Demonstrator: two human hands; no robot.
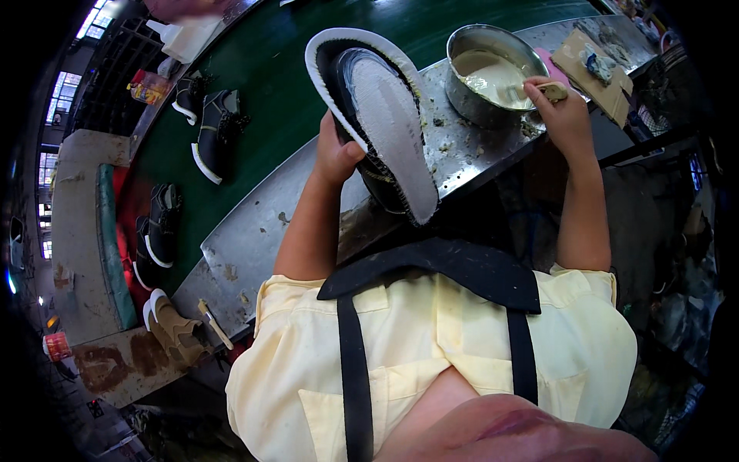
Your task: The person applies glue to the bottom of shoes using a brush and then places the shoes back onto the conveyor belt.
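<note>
My left hand (pixel 336 154) grips a black shoe upper (pixel 385 115) held sole-side up, its grey bottom facing me, with a white rubber sole (pixel 332 48) lying against its far side. My right hand (pixel 564 108) holds a brush (pixel 548 91) whose tip dips into a round metal bowl (pixel 471 104) of pale creamy glue (pixel 493 75). Both hands are above a glue-stained metal bench (pixel 254 239).
A green conveyor belt (pixel 269 85) runs behind the bench and carries several black shoes (pixel 215 131) with white soles. A brown shoe (pixel 173 327) and a small brush (pixel 214 323) lie at the bench's left end. A cardboard piece (pixel 596 69) with rags lies right of the bowl.
</note>
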